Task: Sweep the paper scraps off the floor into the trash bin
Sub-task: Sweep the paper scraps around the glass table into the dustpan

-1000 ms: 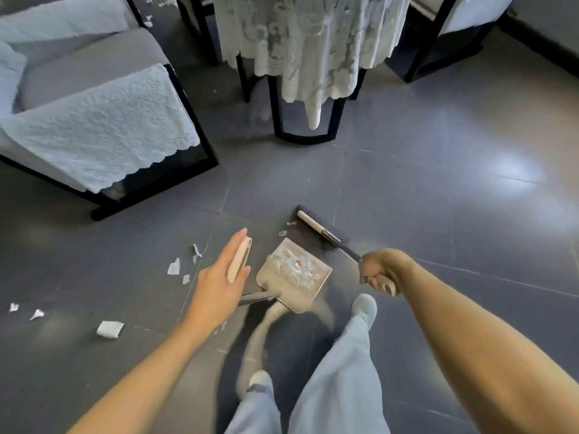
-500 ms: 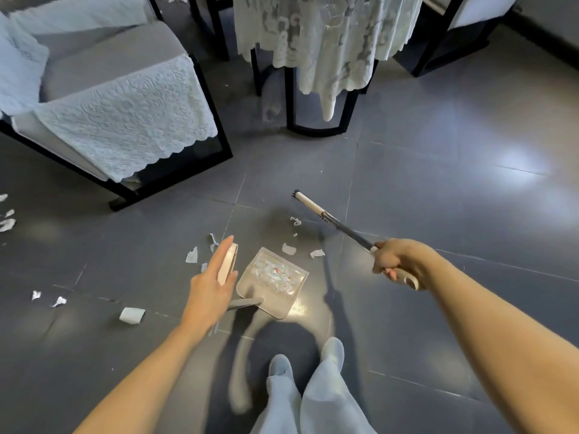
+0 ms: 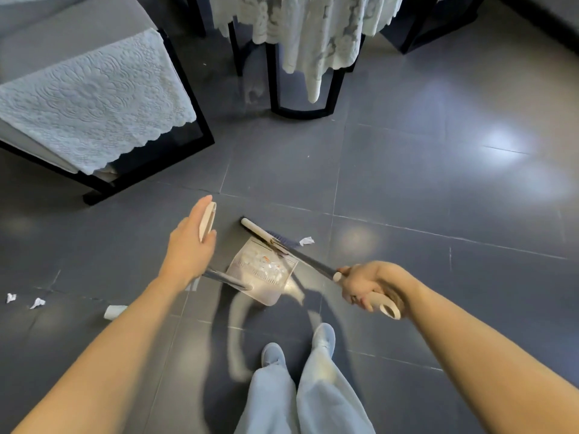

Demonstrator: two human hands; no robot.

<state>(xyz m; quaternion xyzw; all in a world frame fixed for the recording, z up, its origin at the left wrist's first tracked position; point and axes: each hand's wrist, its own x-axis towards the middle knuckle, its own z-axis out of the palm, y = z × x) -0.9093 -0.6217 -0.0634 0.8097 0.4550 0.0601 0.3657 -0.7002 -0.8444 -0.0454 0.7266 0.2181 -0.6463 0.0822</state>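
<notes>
My left hand [image 3: 188, 252] holds the beige top of the dustpan's long handle [image 3: 207, 221], thumb against it. The clear dustpan [image 3: 263, 272] rests on the grey tile floor with several white paper scraps inside. My right hand [image 3: 369, 285] grips the beige end of the broom handle [image 3: 313, 263]. The broom head [image 3: 261, 232] lies at the pan's mouth. One paper scrap [image 3: 306, 241] sits just right of the bristles. Other paper scraps lie at the left: a folded one [image 3: 114, 311] and two small ones [image 3: 37, 303]. No trash bin is in view.
A black-framed armchair with a white lace cover [image 3: 94, 101] stands at the back left. A lace-draped table on black legs [image 3: 300, 57] stands behind the pan. My feet in light shoes [image 3: 297, 346] are just behind the pan. Open tiled floor stretches to the right.
The broom head came down from in front of the pan to its mouth. Of the scraps that lay before the pan, only one shows now, on the right.
</notes>
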